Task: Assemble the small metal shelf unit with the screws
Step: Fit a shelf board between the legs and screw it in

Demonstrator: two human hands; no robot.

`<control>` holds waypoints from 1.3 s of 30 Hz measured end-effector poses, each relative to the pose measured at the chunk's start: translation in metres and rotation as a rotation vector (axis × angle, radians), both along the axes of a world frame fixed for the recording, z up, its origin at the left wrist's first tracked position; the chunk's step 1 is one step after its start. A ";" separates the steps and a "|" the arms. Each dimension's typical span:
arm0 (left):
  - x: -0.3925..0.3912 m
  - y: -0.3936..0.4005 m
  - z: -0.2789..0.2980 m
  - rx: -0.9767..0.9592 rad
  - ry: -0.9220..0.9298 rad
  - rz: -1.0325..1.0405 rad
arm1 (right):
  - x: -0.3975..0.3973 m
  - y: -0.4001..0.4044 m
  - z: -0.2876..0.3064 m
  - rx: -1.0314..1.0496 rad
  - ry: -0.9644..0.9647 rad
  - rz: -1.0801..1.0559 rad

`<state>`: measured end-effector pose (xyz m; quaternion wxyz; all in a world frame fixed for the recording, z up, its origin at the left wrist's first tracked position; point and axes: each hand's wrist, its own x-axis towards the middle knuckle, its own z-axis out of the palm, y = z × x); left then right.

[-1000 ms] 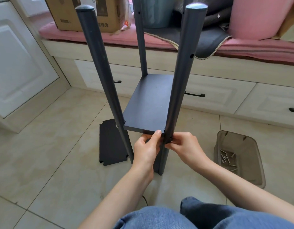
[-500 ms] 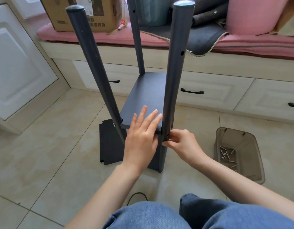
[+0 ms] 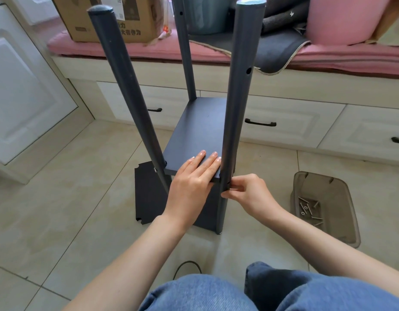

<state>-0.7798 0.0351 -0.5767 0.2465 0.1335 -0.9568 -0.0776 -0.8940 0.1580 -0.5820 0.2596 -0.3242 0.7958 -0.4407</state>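
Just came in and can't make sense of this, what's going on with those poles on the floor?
A person sitting on the tiled floor is putting together a small dark shelf unit. Their left hand presses flat on the shelf board, while the right hand pinches what looks like a screw against the near right pole, level with the board. A plastic tub with more screws sits to the right, and a spare panel lies on the floor.

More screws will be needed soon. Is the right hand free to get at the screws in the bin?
Probably yes: the bin sits open beside the right hand, nothing between, though it pinches a screw now.
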 end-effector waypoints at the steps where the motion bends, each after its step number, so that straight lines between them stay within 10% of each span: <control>1: 0.000 0.000 -0.001 0.006 0.000 -0.003 | 0.000 0.000 0.000 -0.004 -0.004 -0.004; 21: -0.012 0.002 -0.015 -0.014 0.022 0.058 | -0.011 0.019 -0.012 -0.046 -0.032 0.159; 32: -0.032 0.007 -0.022 -0.062 0.089 0.086 | -0.088 0.098 -0.047 0.041 -0.117 -0.194; 39: -0.037 0.009 -0.021 -0.109 0.120 0.087 | -0.159 0.166 -0.118 0.439 0.074 -0.370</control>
